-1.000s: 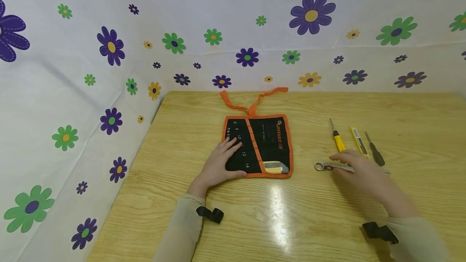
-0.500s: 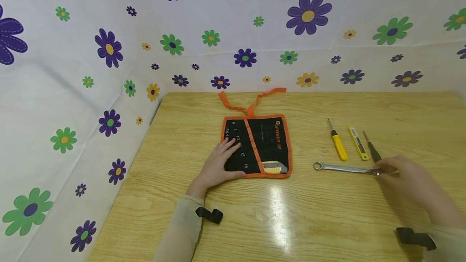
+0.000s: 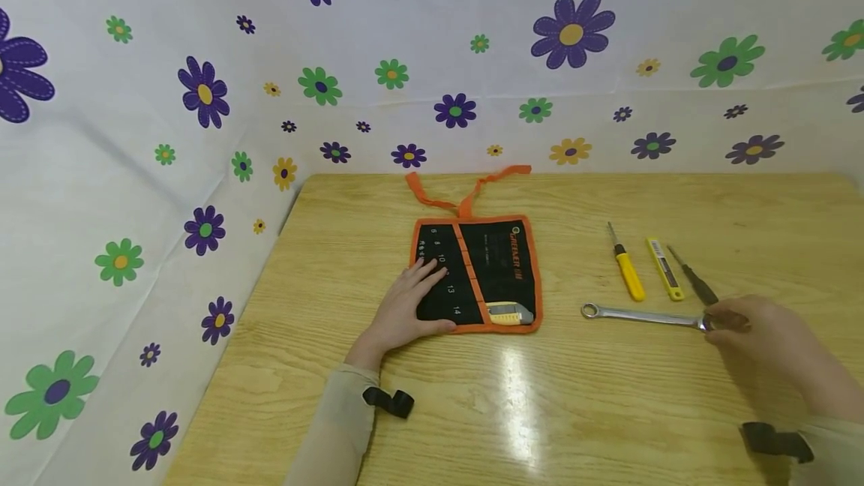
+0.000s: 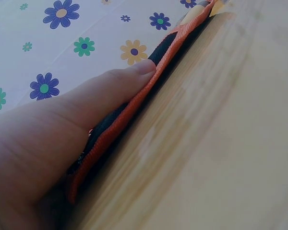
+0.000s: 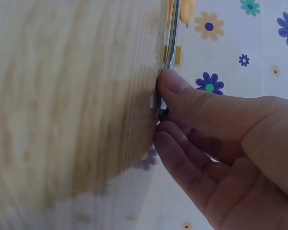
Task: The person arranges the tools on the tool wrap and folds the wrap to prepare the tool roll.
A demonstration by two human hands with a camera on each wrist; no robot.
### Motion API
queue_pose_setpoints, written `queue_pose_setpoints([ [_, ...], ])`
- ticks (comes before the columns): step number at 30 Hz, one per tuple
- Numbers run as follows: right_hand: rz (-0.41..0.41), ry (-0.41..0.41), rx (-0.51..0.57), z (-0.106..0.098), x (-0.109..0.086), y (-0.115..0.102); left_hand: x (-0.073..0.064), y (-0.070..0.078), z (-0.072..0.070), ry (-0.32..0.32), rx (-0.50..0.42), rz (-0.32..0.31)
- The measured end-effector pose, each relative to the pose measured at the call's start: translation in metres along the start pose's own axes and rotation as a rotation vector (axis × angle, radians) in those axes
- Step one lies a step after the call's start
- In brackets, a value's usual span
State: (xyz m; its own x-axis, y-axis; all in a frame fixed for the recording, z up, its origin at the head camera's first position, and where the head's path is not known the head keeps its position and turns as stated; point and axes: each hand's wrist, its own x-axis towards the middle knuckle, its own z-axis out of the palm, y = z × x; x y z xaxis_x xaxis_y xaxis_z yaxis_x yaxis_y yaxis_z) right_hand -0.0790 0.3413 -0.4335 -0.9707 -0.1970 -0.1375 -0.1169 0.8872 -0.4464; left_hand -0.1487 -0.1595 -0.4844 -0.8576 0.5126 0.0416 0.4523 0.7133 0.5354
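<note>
My left hand [image 3: 405, 306] lies with spread fingers on a black tool pouch [image 3: 499, 261] edged in orange, its thumb along the near border. In the left wrist view that thumb [image 4: 110, 88] presses beside the orange edging. A yellow and grey utility knife [image 3: 509, 312] sits in the pouch's lower right corner. On the table to the right, a silver combination wrench [image 3: 641, 314] points its ring end towards the pouch. My right hand [image 3: 769, 336] pinches the wrench's other end, thumb [image 5: 175, 84] against the metal in the right wrist view; the fingers partly hide that end.
Behind the wrench lie a yellow-handled screwdriver [image 3: 629, 274], a yellow blade case [image 3: 664, 268] and a dark-handled screwdriver [image 3: 700, 287] close to my right hand. Orange ties [image 3: 466, 205] stretch from the pouch's far edge. Flowered cloth [image 3: 472, 58] hangs behind the wooden table [image 3: 378, 411].
My right hand has moved right along the wrench, from over its shaft to its far end, uncovering the shaft and the yellow tools. The left hand stays on the pouch.
</note>
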Motion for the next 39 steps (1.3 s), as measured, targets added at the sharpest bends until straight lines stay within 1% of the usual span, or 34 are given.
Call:
queue_pose_setpoints([
  [3, -0.023, 0.014, -0.017, 0.000, 0.001, 0.000, 0.000, -0.002, 0.001, 0.005, 0.008, 0.009],
  [7, -0.023, 0.002, -0.019, 0.000, 0.003, 0.000, -0.001, -0.003, 0.001, 0.003, 0.007, 0.011],
  [11, -0.014, -0.018, 0.004, 0.000, 0.005, 0.001, 0.000, -0.003, 0.002, 0.008, -0.001, 0.018],
  [14, -0.033, -0.007, 0.028, 0.001, 0.005, 0.001, 0.000, -0.004, 0.002, 0.009, -0.001, 0.019],
  [18, -0.078, 0.070, 0.017, 0.004, 0.002, 0.001, 0.000, -0.003, 0.001, 0.008, 0.000, 0.017],
  [21, -0.096, 0.121, -0.002, 0.007, 0.001, 0.000, 0.001, -0.002, 0.000, 0.003, 0.011, 0.013],
  [25, -0.102, 0.143, 0.007, 0.008, -0.002, -0.003, 0.001, 0.000, -0.001, -0.005, 0.016, 0.007],
  [30, -0.151, 0.228, -0.011, 0.006, -0.003, -0.010, 0.000, 0.002, -0.002, -0.005, 0.008, 0.007],
  [32, -0.154, 0.247, 0.019, 0.004, -0.004, -0.015, 0.000, 0.001, -0.002, -0.007, 0.013, 0.003],
  [34, -0.121, 0.239, 0.082, 0.002, -0.004, -0.021, 0.001, 0.001, -0.001, -0.007, 0.017, 0.002],
  [36, -0.080, 0.231, 0.163, 0.000, -0.005, -0.029, 0.001, 0.001, -0.001, -0.005, 0.016, 0.004],
  [39, -0.054, 0.248, 0.280, -0.001, -0.004, -0.039, 0.001, 0.000, -0.002, -0.004, 0.016, 0.001],
])
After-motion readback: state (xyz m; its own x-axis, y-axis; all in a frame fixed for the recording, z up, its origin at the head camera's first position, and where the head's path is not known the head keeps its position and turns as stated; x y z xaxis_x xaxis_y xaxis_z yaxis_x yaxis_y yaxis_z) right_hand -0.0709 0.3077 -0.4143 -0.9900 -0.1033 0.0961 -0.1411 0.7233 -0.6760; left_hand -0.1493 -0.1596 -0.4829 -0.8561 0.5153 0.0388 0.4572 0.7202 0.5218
